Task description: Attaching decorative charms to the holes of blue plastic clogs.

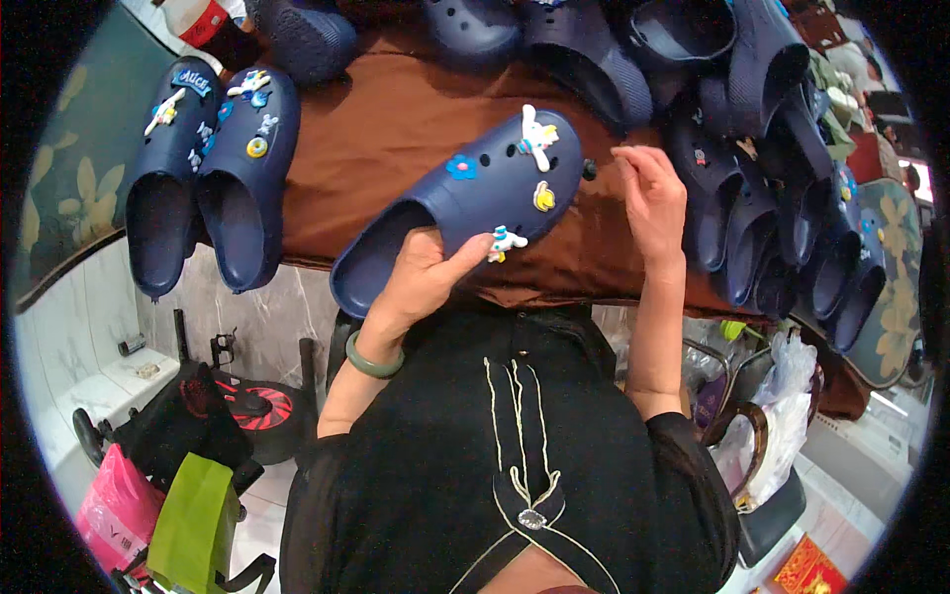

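Observation:
My left hand [426, 272] grips a navy blue clog [416, 198], its fingers inside the foot opening and its thumb on the upper. The clog lies tilted, toe to the upper right. Its holes carry a white character charm [537, 137], a blue flower charm [461, 166], a yellow charm [543, 196] and a white-and-blue charm [507, 243] by my thumb tip. Beside the toe, apart from it, my right hand [653, 198] is raised with fingers curled together; anything between them is hidden. A small dark piece [590, 169] shows between toe and fingers.
Two navy clogs with charms [247, 178] stand at the left of the brown-covered table [346, 119]. Several more clogs [737, 188] crowd the back and right. A bottle [203, 22] is at the far left. Bags [193, 520] lie lower left; a chair with plastic bags [777, 436] is lower right.

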{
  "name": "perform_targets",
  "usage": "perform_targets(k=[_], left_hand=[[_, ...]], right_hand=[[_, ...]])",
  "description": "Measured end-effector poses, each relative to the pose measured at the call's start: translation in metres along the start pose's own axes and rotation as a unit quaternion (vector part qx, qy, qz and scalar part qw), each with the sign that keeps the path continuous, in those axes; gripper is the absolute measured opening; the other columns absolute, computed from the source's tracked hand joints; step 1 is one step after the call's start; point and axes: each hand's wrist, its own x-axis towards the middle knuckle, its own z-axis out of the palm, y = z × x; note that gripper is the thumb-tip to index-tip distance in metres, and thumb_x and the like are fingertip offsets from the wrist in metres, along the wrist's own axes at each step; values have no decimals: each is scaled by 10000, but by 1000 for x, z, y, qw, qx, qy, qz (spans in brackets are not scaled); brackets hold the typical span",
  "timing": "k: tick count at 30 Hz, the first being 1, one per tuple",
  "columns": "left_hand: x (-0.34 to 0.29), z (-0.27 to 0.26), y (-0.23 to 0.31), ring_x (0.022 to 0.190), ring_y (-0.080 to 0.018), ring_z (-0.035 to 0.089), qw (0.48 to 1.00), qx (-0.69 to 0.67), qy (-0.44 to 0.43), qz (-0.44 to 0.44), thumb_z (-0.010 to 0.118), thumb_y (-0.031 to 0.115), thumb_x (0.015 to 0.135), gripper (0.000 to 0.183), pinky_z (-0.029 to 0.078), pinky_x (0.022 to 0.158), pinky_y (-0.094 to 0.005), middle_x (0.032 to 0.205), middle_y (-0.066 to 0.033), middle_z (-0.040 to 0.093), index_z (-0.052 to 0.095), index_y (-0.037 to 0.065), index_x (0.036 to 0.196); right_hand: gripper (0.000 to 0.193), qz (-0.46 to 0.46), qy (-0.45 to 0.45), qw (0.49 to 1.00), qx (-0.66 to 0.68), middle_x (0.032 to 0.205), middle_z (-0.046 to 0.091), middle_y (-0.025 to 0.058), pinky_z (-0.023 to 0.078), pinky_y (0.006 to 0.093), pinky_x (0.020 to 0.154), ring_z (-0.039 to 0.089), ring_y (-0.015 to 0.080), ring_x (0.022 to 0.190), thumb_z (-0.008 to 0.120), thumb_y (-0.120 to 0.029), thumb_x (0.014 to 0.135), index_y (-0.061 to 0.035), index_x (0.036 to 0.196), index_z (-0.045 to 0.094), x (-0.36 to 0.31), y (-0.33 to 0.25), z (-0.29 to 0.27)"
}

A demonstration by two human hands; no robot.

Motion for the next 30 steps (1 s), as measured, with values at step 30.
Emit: perform_targets(k=[30], left_hand=[[0, -5, -9, 974, -135, 594, 1000, 15, -13, 22, 594, 137, 922, 298, 461, 874, -296, 1068, -71, 652, 584, -39, 1161]], right_hand=[[138, -213, -60, 975, 14, 923, 590, 29, 393, 375, 820, 550, 236, 912, 709, -105, 748, -126, 876, 658, 32, -74, 65]])
